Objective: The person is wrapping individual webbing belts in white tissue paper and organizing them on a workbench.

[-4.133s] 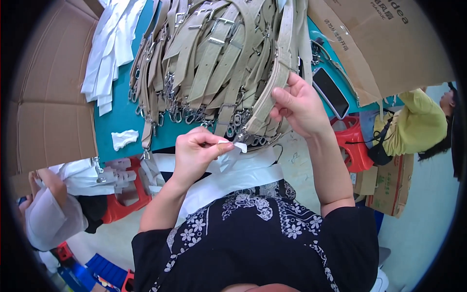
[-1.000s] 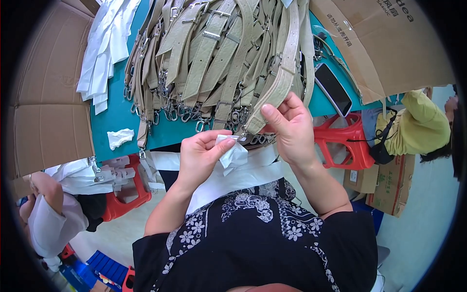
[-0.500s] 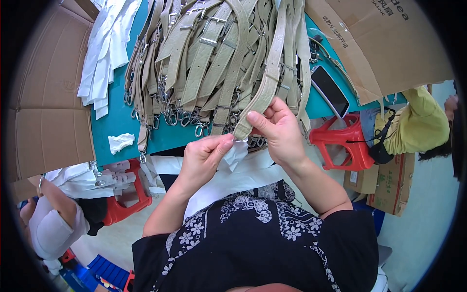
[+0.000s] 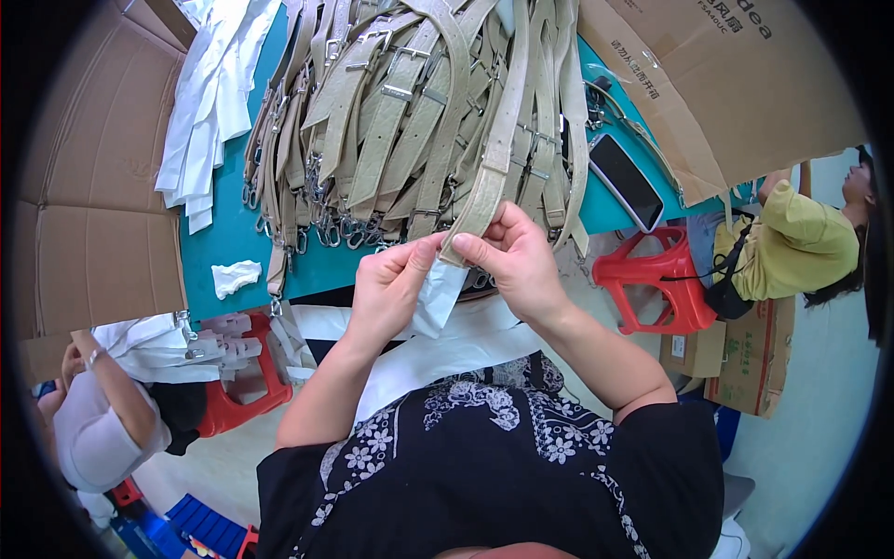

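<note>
A beige bag strap (image 4: 496, 166) runs from the pile down to my two hands. My right hand (image 4: 523, 264) is closed on it, with the thumb pressed on its face near the lower end. At that same end, the fingers of my left hand (image 4: 389, 287) are pinched together at the strap's edge. A thin white sheet (image 4: 438, 300) hangs between the hands, just below the strap end; what grips it is hidden. Beyond my hands lies a thick heap of similar beige straps (image 4: 391, 121) with silver buckles and metal clasps.
On the green table (image 4: 209, 270) are a crumpled white scrap (image 4: 236, 278), white strips (image 4: 209, 112) and a phone (image 4: 626, 182). Cardboard (image 4: 102, 186) flanks the left; a carton (image 4: 717, 84) stands at right. Red stools (image 4: 656, 279) and two other people are at the sides.
Both hands have shifted slightly up and left with the strap end, drawing closer together. The white sheet now hangs more fully in view below it.
</note>
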A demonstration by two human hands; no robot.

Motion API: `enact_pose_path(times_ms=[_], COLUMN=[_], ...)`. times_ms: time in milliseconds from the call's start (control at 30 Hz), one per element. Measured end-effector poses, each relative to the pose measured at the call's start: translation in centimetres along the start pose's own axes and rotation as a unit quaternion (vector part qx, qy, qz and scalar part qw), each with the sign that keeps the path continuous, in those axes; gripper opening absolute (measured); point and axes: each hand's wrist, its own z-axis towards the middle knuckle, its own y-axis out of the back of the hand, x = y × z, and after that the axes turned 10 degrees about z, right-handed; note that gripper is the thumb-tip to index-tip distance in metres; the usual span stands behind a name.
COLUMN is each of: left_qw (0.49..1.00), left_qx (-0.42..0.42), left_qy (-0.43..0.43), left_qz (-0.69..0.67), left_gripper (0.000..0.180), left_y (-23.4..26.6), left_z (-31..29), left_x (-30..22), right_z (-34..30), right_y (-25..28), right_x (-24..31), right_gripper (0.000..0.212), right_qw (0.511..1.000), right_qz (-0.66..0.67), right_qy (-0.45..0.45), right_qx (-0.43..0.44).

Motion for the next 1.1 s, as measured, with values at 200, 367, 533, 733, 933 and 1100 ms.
enact_pose_path(times_ms=[200,367,533,733,933,1100], left_qw=[0.995,0.977,0.975,0.981,0.97,0.919], left_qx=[-0.048,-0.061,-0.05,-0.098,0.216,0.326], left_qy=[-0.067,-0.16,-0.161,-0.1,-0.088,0.032], left_qz=[0.065,0.126,0.142,0.131,0.068,0.221], left_gripper=[0.029,0.028,0.028,0.029,0.079,0.052], left_y=[-0.6,-0.8,-0.5,0.1,5.6,13.9], left_z=[0.0,0.3,0.2,-0.2,-2.0,-6.3], left_x=[0.2,0.7,1.0,1.8,1.4,2.0], right_z=[-0.7,-0.3,0.3,-0.3,0.8,3.6], right_y=[-0.5,1.7,2.0,0.3,0.9,0.1], right_x=[0.5,-1.4,-0.6,-1.5,0.1,9.7], right_gripper=[0.027,0.028,0.042,0.031,0.027,0.033], right_qw=[0.998,0.959,0.977,0.965,0.971,0.916], right_qz=[-0.066,-0.27,-0.193,-0.182,0.196,0.381], right_qy=[-0.018,0.045,-0.065,-0.176,-0.125,0.043], right_qx=[0.014,0.07,0.063,0.066,0.047,0.115])
